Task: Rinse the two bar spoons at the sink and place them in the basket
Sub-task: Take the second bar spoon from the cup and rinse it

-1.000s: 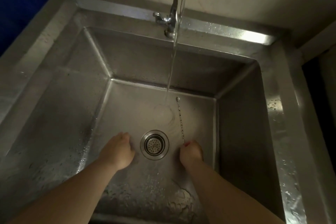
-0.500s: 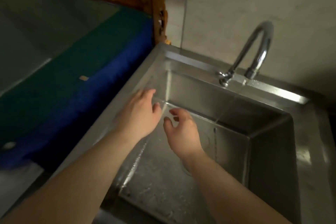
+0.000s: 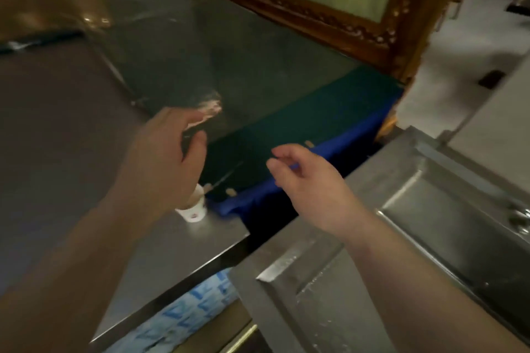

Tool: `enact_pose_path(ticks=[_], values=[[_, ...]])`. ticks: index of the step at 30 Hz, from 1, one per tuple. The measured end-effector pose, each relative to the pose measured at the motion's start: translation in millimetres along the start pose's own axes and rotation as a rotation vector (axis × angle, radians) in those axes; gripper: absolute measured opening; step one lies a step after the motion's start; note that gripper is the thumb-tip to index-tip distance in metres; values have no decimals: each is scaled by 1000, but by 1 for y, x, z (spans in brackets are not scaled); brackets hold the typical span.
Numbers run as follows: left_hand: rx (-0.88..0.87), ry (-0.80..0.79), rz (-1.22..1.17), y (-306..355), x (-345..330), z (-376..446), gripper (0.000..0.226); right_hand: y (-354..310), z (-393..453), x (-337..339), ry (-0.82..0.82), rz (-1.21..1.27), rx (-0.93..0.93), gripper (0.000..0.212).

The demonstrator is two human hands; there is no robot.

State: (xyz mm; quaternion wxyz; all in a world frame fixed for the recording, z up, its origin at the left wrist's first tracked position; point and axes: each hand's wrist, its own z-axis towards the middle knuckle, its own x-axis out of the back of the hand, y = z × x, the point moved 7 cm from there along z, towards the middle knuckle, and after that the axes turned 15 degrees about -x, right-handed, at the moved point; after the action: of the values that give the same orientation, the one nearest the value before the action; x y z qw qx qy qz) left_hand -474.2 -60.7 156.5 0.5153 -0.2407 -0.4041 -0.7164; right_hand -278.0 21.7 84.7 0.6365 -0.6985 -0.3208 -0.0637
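— Where are the hands?

— Both are held out over the gap between the steel counter (image 3: 177, 249) and the sink (image 3: 358, 189). The left hand (image 3: 163, 157) is spread wide, palm down, holding nothing. The right hand (image 3: 309, 180) has its fingers loosely curled, thumb and forefinger apart, and is also empty.

— And the bar spoons?

— Neither hand has one. A thin pale streak (image 3: 228, 176) lies on the dark green mat (image 3: 301, 120), between the two hands and just beyond the left thumb (it could be a spoon handle, but the blur makes that impossible to confirm).

— What else is hard to read?

— The whole picture is smeared. A small white cup (image 3: 192, 210) stands on the counter, partly hidden under the left hand. The sink is cut off at the right and bottom edges, its basin mostly out of view, with only a scrap of tap fitting (image 3: 519, 216) showing. A blue cloth (image 3: 341, 149) edges the mat, and a carved wooden frame (image 3: 329, 20) leans behind it, its top cropped.
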Motion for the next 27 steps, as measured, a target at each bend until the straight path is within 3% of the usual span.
enact_pose_path(ticks=[3,6,8,12,17,20,24,27], values=[[202,-39,-18,-65,1,-47,27,-7,8,-38,-145,-133,-78,44],[395,-154,-73,-115,-34,-96,40,-9,15,-71,-250,-250,-131,62],[435,-230,-118,-132,-62,-115,54,-6,24,-83,-208,-209,-178,70],[507,-231,-258,-144,-98,-128,65,3,40,-80,38,-5,-219,53],[518,-243,-287,-155,-126,-128,72,18,55,-91,45,194,-411,71],[532,-217,-286,-160,-132,-130,74,27,61,-111,-59,387,-562,64],[503,-225,-305,-161,-133,-128,73,22,73,-132,-131,429,-495,17],[458,-232,-294,-158,-129,-122,67,19,78,-138,-142,419,-443,14]])
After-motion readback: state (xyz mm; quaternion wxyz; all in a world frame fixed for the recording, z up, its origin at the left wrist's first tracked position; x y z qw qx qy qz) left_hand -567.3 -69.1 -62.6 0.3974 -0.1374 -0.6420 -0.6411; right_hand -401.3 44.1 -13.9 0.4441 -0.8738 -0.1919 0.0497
